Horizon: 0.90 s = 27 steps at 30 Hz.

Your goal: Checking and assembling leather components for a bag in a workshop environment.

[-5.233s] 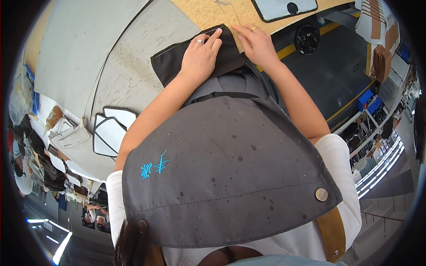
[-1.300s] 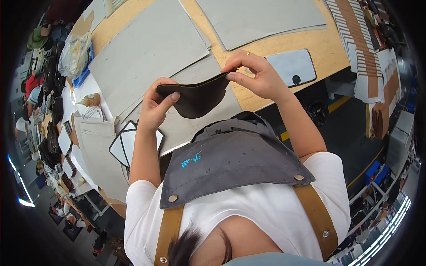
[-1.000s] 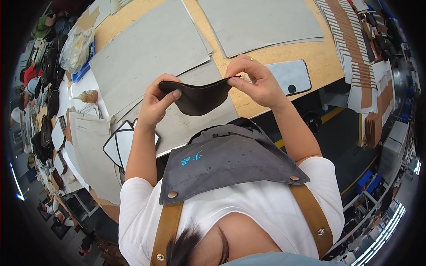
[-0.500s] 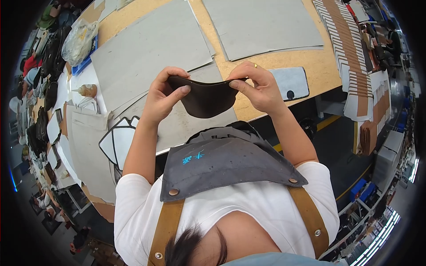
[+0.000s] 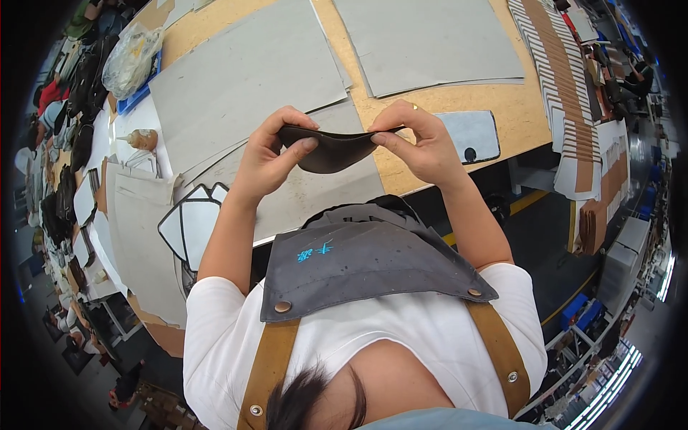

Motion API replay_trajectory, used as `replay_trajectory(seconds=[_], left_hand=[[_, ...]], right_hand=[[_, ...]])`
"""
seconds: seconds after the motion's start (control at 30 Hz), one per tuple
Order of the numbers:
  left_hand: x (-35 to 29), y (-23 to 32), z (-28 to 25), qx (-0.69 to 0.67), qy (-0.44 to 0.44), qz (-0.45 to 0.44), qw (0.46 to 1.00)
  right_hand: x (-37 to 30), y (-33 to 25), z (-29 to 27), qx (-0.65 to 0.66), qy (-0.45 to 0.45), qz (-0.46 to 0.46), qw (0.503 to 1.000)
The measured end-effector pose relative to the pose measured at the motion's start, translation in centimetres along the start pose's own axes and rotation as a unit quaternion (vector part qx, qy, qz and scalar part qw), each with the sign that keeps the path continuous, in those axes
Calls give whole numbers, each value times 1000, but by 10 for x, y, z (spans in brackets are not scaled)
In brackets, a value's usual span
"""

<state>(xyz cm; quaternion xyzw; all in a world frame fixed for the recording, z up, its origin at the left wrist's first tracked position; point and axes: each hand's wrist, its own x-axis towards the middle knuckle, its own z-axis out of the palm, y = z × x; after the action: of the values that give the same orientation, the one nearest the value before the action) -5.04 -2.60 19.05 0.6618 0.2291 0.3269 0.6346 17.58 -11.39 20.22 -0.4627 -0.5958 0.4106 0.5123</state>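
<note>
Between my two hands hangs a dark leather-like piece [image 5: 333,155], its upper edge sagging a little and its body curving down over the bench. My left hand [image 5: 276,149] pinches its left corner between thumb and fingers. At the opposite corner, my right hand [image 5: 416,141] grips the edge with the thumb on the near side. The piece looks like a flat panel or pouch; I cannot tell which. Just right of my right hand lies a pale panel with a black border [image 5: 469,135]. Beside my left forearm rests another white, black-edged panel [image 5: 193,226].
Large grey sheets [image 5: 247,61] cover much of the wooden bench [image 5: 401,168]. A blue tray [image 5: 143,93] with a clear plastic bag [image 5: 132,61] stands at the far left, near a small bottle [image 5: 141,139]. Rows of stacked brown-and-white pieces [image 5: 555,72] line the right edge.
The dark piece has tilted, so less of its face shows and its lower edge sits higher. My left hand has shifted slightly right; both hands keep their hold.
</note>
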Motion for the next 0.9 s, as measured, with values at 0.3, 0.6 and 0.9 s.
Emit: replay_trajectory(seconds=[0.3,0.6,0.9], left_hand=[[5,15,4,162,-17,50,985],[5,13,6,142,0,19,990],[7,38,19,398,8,69,915]], right_hand=[[-2,4,2,7,26,4,1000],[-3,0,5,-2,32,-1,999],[-6,-6,3,-76,41,-7,996]])
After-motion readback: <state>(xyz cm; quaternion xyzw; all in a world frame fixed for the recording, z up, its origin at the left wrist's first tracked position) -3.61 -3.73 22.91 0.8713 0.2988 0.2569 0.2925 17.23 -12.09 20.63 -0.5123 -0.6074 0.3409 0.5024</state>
